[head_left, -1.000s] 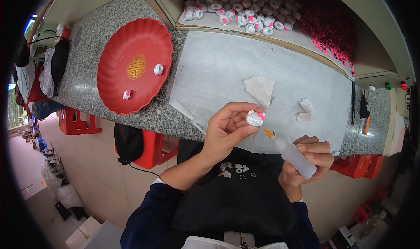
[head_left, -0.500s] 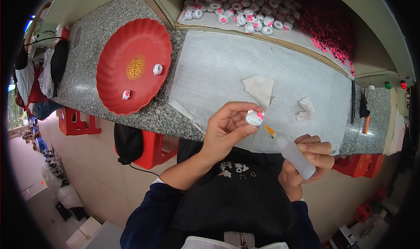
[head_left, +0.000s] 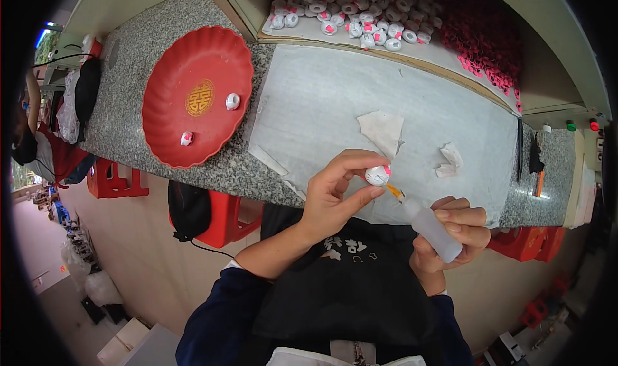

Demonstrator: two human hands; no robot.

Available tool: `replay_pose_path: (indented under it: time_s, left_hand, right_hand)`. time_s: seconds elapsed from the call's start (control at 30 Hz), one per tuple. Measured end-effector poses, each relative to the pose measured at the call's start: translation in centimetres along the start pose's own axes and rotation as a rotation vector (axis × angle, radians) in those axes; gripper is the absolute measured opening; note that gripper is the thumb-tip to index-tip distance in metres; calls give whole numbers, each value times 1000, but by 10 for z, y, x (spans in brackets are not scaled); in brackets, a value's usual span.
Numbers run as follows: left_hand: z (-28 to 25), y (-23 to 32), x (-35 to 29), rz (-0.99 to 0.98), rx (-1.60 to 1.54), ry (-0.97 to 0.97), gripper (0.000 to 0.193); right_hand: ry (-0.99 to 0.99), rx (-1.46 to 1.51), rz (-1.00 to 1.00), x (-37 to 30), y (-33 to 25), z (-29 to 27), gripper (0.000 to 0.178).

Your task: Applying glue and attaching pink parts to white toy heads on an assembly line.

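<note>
Between the thumb and fingers of my left hand (head_left: 335,189) is a small white plastic piece with a pink bow (head_left: 378,175). My right hand (head_left: 454,234) is wrapped round a translucent squeeze bottle (head_left: 436,234), tilted up to the left. Its thin orange nozzle tip (head_left: 394,191) is at the lower right edge of the white piece and seems to touch it. Both hands are above the near edge of the white sheet (head_left: 315,96). Whether anything flows from the nozzle is too small to tell.
A red scalloped tray (head_left: 170,102) at left holds two similar white pieces. Many white pieces (head_left: 360,12) and a heap of small pink parts (head_left: 479,38) lie on the shelf behind. Paper scraps (head_left: 382,131) rest on the sheet. Red stools (head_left: 225,221) stand below the counter.
My left hand has turned the white piece, and the bottle has shifted slightly up and left. The nozzle tip, apart from the piece before, is now against its edge.
</note>
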State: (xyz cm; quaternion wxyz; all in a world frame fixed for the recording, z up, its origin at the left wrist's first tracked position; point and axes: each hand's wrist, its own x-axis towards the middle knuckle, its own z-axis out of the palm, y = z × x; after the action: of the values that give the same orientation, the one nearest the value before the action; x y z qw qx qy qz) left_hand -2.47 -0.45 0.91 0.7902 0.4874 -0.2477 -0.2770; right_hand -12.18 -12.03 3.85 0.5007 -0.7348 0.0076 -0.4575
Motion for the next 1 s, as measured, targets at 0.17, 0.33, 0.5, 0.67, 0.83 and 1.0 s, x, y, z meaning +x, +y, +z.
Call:
replay_pose_path:
  time_s: [0.17, 0.33, 0.5, 0.67, 0.83, 1.0]
  left_hand:
    - [-1, -1, 0, 63, 91, -13, 33]
    - [-2, -2, 2, 77, 127, -11, 33]
    - [-2, -4, 4, 72, 98, -22, 32]
    - [-14, 5, 5, -40, -56, 103, 36]
    - [-27, 9, 10, 13, -139, 247, 36]
    - [-18, 9, 7, -10, -139, 224, 36]
  right_hand:
    - [-6, 36, 14, 0, -1, 1, 39]
    - [4, 39, 19, 1, 0, -2, 39]
    - [12, -11, 57, 3, 2, -7, 37]
    - [30, 138, 295, 20, 20, -24, 30]
    - [-56, 144, 636, 60, 70, -53, 21]
    - [-115, -89, 542, 114, 152, -57, 27]
